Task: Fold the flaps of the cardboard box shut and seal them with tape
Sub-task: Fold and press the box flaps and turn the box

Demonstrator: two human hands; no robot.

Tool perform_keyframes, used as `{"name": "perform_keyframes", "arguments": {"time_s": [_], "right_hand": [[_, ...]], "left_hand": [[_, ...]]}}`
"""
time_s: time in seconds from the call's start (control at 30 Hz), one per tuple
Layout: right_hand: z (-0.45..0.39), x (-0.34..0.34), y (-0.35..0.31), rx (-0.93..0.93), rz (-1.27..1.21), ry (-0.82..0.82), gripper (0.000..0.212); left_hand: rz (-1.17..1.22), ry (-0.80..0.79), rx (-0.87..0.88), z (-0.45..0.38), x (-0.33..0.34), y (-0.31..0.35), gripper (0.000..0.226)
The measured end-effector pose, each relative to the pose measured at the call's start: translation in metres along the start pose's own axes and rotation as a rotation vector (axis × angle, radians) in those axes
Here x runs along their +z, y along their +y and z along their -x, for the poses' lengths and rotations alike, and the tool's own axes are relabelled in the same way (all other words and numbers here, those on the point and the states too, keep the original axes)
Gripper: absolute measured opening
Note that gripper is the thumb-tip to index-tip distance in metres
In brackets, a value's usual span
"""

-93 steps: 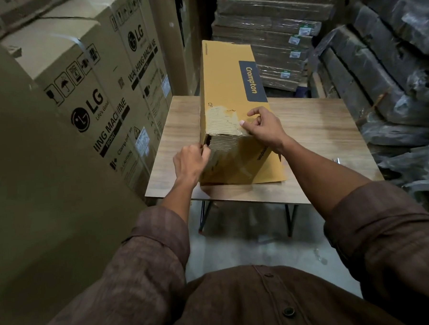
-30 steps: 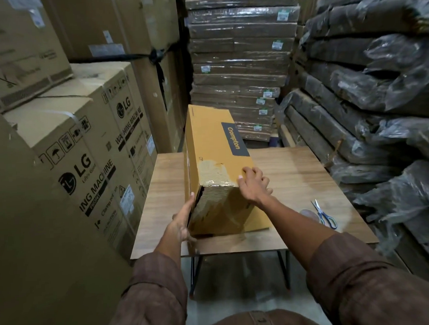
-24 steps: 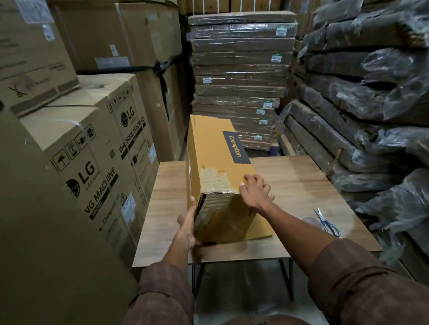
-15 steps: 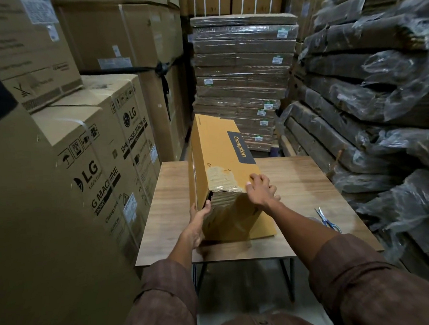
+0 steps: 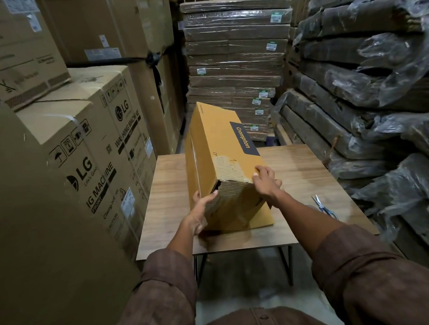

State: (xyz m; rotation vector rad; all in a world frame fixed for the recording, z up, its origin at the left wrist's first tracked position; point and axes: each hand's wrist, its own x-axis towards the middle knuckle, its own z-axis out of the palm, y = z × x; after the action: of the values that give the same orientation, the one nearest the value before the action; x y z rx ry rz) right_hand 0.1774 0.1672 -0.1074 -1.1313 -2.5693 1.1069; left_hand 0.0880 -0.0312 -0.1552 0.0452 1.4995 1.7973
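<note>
While the box (image 5: 223,162) lies on the table (image 5: 298,173), both hands clasp its near end. The left hand (image 5: 201,207) cups the near left corner, its fingers curled onto the end face and the thumb up along the left side. The right hand (image 5: 265,182) bends over the near right top edge, fingertips on the top face just beside a torn, pale patch (image 5: 230,167) where the outer paper has peeled away.

A dark gap shows at the top of the end face, between the two hands, so the flaps look pressed in but not fully shut, and no fresh tape is visible across them. A bottom flap (image 5: 261,217) juts out on the table below the right wrist.

Risks from here, as a judgement: if either hand lets go to fetch tape, the flaps may spring back open. No tape roll can be seen, only scissors (image 5: 325,207) lying well to the right of the right hand. Tape laid over the torn patch may stick poorly to the rough surface. The box also sits tilted, its top leaning right, so a hard push from the left fingers could tip or slide it.

Its long axis runs away from the fingers, toward the stacked cartons (image 5: 236,69) beyond the table, with the open end pointing at the person.
</note>
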Motion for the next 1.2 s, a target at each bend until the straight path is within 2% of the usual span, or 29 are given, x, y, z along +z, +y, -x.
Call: {"name": "perform_keyframes", "arguments": {"time_s": [0.13, 0.27, 0.3, 0.33, 0.4, 0.43, 0.5, 0.57, 0.63, 0.67, 0.73, 0.83, 0.93, 1.03, 1.2], "right_hand": [[-0.001, -0.001, -0.010, 0.011, -0.077, -0.047, 0.051], [0.004, 0.006, -0.023, 0.022, -0.146, -0.052, 0.050], [0.005, 0.008, -0.025, 0.031, -0.173, -0.063, 0.050], [0.003, 0.014, -0.025, 0.050, -0.229, -0.068, 0.050], [0.004, 0.023, -0.024, 0.150, -0.448, -0.075, 0.053], [-0.001, 0.032, -0.018, 0.234, -0.584, -0.088, 0.056], [-0.005, 0.045, -0.015, 0.352, -0.828, -0.195, 0.065], [-0.010, 0.056, -0.010, 0.450, -0.923, -0.277, 0.082], [0.005, 0.048, -0.023, 0.521, -0.883, -0.344, 0.102], [0.005, 0.046, -0.027, 0.525, -0.859, -0.401, 0.105], [0.012, 0.036, -0.038, 0.490, -0.853, -0.441, 0.100], [0.009, 0.027, -0.043, 0.501, -0.702, -0.345, 0.087], [0.005, 0.030, -0.034, 0.529, -0.451, -0.222, 0.100], [0.012, 0.040, -0.022, 0.477, -0.246, -0.250, 0.077], [0.009, 0.052, -0.013, 0.437, -0.291, -0.210, 0.065]], "left_hand": [[0.099, 0.143, 0.051, -0.001, 0.013, 0.001, 0.110], [0.057, 0.230, 0.126, -0.049, -0.013, -0.019, 0.125], [0.035, 0.255, 0.140, -0.045, -0.014, -0.013, 0.116], [-0.008, 0.294, 0.166, -0.032, -0.012, 0.000, 0.097], [-0.146, 0.366, 0.257, -0.008, -0.008, 0.028, 0.055], [-0.219, 0.382, 0.309, -0.005, -0.011, 0.038, 0.046], [-0.368, 0.364, 0.355, -0.005, -0.017, 0.050, 0.042], [-0.548, 0.355, 0.315, -0.005, -0.019, 0.052, 0.043], [-0.712, 0.368, 0.268, -0.006, -0.018, 0.047, 0.042], [-0.778, 0.365, 0.267, -0.004, -0.014, 0.044, 0.040], [-0.904, 0.344, 0.248, -0.004, -0.001, 0.038, 0.040], [-1.156, 0.411, 0.155, 0.002, 0.023, 0.031, 0.036], [-1.437, 0.471, 0.169, 0.004, 0.042, 0.029, 0.026], [-1.550, 0.446, 0.242, 0.004, 0.050, 0.038, 0.018], [-1.677, 0.423, 0.325, 0.004, 0.054, 0.046, 0.009]]}}
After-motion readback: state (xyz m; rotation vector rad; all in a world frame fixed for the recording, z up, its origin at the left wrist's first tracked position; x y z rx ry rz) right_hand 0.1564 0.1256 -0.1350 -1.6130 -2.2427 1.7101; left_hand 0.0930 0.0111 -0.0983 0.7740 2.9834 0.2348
